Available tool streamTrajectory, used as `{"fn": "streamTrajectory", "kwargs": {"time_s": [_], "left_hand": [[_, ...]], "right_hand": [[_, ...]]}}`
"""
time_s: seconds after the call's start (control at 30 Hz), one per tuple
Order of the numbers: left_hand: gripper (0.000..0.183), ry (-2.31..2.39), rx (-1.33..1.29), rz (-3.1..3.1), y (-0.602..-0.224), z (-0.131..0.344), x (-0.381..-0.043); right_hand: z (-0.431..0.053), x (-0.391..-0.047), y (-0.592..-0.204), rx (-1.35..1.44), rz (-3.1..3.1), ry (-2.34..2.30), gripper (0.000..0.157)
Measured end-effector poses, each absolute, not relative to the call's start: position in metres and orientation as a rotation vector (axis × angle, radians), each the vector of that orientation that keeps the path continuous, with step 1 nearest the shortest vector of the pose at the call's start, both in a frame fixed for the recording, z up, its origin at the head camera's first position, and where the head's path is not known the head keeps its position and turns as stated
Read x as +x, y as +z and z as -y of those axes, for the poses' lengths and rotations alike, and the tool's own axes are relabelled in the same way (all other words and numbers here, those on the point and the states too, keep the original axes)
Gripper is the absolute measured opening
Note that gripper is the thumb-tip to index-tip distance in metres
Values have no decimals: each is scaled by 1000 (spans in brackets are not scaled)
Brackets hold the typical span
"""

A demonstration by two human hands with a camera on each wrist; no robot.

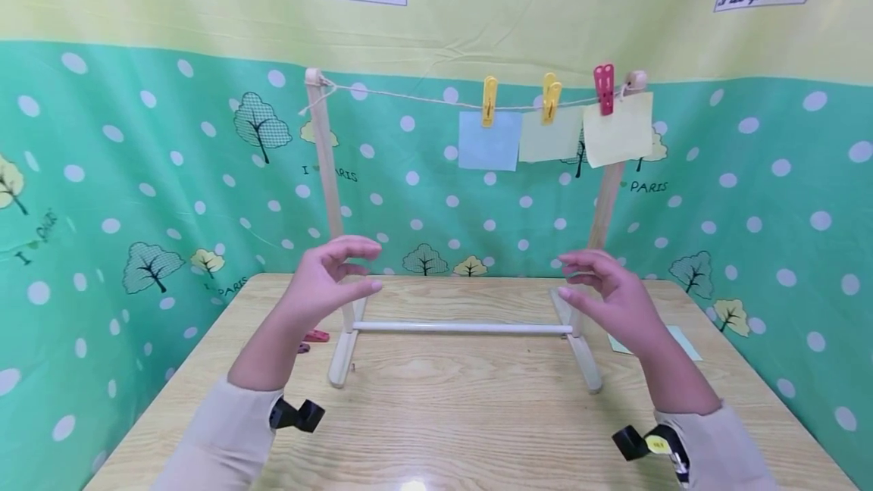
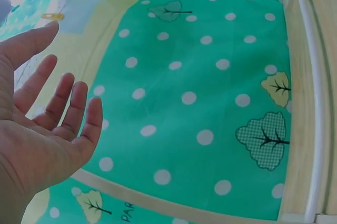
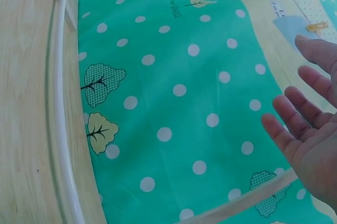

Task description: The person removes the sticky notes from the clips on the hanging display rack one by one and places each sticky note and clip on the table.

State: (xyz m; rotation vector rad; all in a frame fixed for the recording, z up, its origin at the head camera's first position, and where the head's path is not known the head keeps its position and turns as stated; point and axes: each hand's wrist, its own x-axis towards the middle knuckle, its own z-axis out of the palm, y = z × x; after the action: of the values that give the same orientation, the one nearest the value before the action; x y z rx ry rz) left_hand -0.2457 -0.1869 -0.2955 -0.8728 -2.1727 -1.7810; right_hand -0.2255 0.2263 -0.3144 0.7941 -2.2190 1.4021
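Note:
My left hand [image 1: 327,283] is raised in front of the left post of a wooden rack, fingers relaxed and holding nothing. On the other side my right hand [image 1: 610,298] is held up near the right post [image 1: 603,211], loosely bent and also holding nothing. Between the post tops runs a string [image 1: 409,96]. From it hang a blue paper [image 1: 488,142] under a yellow clothespin [image 1: 489,102], a pale green paper [image 1: 551,136] with yellow clothespins [image 1: 551,101], and a cream paper [image 1: 619,131] under a red clothespin [image 1: 604,89].
A white crossbar [image 1: 464,328] joins the rack's feet on the wooden table [image 1: 443,408]. Red clothespins [image 1: 316,336] lie behind my left wrist. A light green paper [image 1: 684,342] lies partly behind my right wrist. A patterned green curtain [image 1: 423,233] hangs behind.

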Motion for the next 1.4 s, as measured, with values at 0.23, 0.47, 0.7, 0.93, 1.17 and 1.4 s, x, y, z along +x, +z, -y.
{"fn": "streamTrajectory", "kwargs": {"time_s": [0.23,0.47,0.7,0.93,1.17,1.4], "left_hand": [[41,-1774,-895,2176,-278,173,-249],[41,-1764,-954,2168,-262,160,-253],[42,-1750,-960,2189,-244,149,-259],[40,-1733,-968,2218,-223,134,-264],[39,-1760,-946,2214,-198,119,-273],[41,-1744,-917,2248,-176,111,-280]], "right_hand": [[-216,-236,-305,812,2200,1406,39],[-205,-244,-292,821,2172,1407,37],[-196,-251,-277,792,2186,1393,36],[-191,-256,-261,771,2234,1377,38],[-186,-269,-251,666,2346,1377,46],[-180,-283,-244,588,2385,1417,50]]}}
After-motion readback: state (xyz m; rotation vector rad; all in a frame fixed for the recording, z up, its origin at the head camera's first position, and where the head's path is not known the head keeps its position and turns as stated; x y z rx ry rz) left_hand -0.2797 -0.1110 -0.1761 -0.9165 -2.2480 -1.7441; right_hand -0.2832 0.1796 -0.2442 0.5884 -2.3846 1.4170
